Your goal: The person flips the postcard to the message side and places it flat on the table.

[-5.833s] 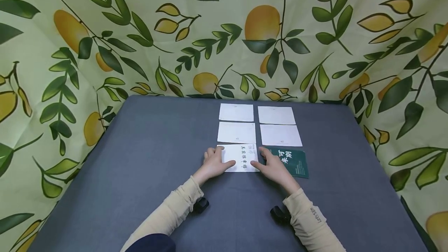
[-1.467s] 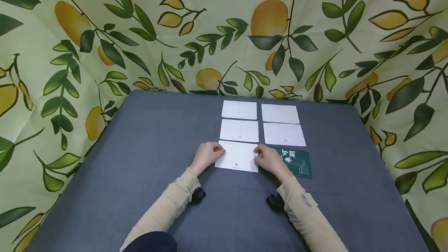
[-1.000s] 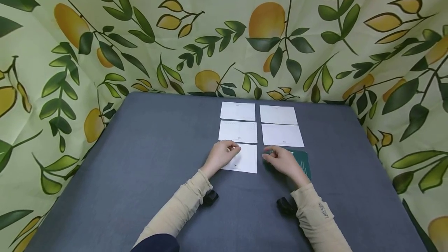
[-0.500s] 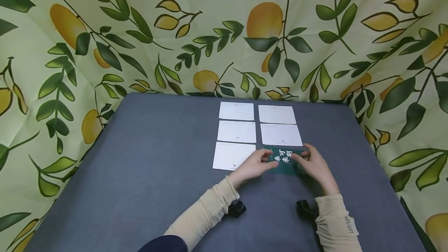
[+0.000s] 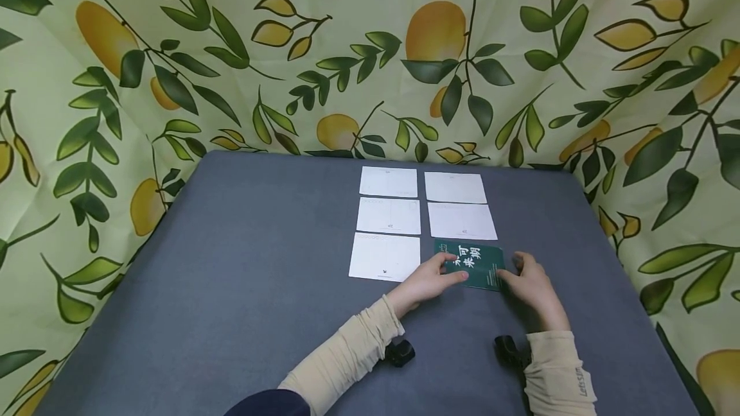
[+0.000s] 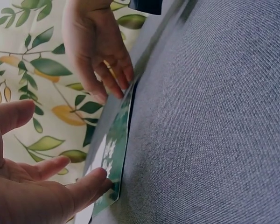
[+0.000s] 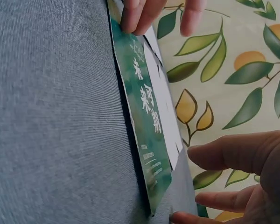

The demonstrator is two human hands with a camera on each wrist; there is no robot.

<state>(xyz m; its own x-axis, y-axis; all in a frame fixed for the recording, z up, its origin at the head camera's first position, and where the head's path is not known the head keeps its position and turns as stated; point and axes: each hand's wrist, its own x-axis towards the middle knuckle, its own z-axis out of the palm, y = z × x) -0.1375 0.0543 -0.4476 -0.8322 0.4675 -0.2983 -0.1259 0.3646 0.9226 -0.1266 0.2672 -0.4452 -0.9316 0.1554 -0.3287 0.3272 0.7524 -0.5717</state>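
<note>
A dark green postcard [image 5: 476, 265] with white characters lies on the grey table, bottom of the right column. My left hand [image 5: 428, 284] reaches over its left end, fingers spread; in the left wrist view fingertips [image 6: 100, 175] overlap the card's surface. At its right end is my right hand [image 5: 532, 287], thumb and fingers apart. The right wrist view has that thumb [image 7: 210, 156] raised off the card, with the other fingers [image 7: 224, 200] beyond its end. Left of the green postcard lies a white postcard [image 5: 384, 257], blank apart from a small mark.
Behind are two rows of white postcards, among them a near right one [image 5: 462, 221] and a far left one [image 5: 388, 182]. The grey cloth table [image 5: 260, 242] extends widely to the left. Leaf-and-fruit patterned fabric [image 5: 347, 50] hangs around the back and sides.
The lower left postcard, earlier showing writing, now shows its plain white side. Both hands have left it and moved right to the green postcard, the right hand to its far end.
</note>
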